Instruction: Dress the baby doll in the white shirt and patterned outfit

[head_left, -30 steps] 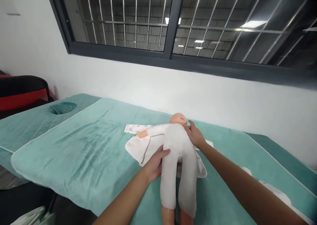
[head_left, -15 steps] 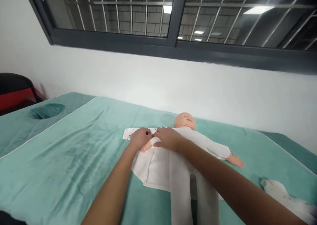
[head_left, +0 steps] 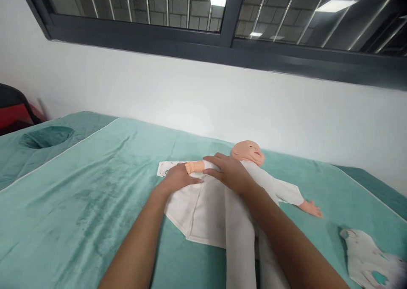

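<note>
A bald baby doll (head_left: 246, 151) in white clothing lies on its back, its head turned to the right. My right hand (head_left: 230, 170) is closed around the doll's sleeved arm on the left side, with fingers above and thumb below. From that sleeve the doll's small hand (head_left: 194, 167) sticks out to the left. My left hand (head_left: 179, 179) lies on a spread white garment (head_left: 208, 212) beneath the doll, just below the doll's hand. Its thumb is stretched to the right, while its other fingertips are partly hidden. The garment's printed sleeve (head_left: 165, 167) extends left past my hand.
A green cover (head_left: 95, 195) lies over the bed, which has a round hole (head_left: 47, 136) at the left. A crumpled white printed cloth (head_left: 365, 255) rests at the lower right. Behind are a white wall (head_left: 190, 98) and a dark window frame (head_left: 143, 37). A red and black object (head_left: 14, 109) stands far left.
The doll's arm has swung up and now points straight left. My right hand has shifted up along its sleeve. My left hand has come off the sleeve's end, and the view has tilted down slightly.
</note>
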`<state>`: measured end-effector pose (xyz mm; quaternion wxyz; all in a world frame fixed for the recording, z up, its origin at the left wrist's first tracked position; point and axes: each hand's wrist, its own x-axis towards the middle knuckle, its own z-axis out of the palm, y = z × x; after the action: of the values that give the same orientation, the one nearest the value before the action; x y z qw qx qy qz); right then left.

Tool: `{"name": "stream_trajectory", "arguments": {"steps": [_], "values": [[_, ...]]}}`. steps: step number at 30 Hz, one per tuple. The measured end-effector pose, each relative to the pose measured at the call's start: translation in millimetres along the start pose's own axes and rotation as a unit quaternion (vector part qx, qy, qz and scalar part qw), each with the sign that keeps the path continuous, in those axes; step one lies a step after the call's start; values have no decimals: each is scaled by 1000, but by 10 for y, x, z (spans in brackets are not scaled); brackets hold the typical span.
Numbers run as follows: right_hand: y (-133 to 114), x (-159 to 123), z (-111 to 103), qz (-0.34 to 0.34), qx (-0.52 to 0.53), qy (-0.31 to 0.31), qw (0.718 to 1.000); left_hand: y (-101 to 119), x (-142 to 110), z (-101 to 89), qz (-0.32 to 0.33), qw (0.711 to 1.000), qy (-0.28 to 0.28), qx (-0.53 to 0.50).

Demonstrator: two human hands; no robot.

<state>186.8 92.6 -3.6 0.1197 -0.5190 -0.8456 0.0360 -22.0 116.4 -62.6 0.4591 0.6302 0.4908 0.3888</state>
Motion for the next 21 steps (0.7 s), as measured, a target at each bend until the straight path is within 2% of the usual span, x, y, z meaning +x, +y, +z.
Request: {"name": "stream_trajectory", "arguments": {"steps": [3,6,9,12,16,19,21], "values": [[-19,13,21,2,-18,-5,1000,39,-14,29,5,1000,-10,-20],[-19,19,31,-4,-31,-24,999,14,34,-41,-45,989,18,-142],[-5,8,36,9,-48,-30,998,-40,78,-149,-105,945,31,-308],[0,12,94,19,-89,-38,995,-21,62,-187,-100,914,-1,-393],[-24,91,253,26,-120,-32,992,146,-37,-5,-68,902,-59,-422],[-48,172,318,22,-126,-51,990,256,-104,233,-53,921,-114,-368],[-47,173,273,13,-123,-63,990,275,-125,338,-36,932,-126,-338]]}}
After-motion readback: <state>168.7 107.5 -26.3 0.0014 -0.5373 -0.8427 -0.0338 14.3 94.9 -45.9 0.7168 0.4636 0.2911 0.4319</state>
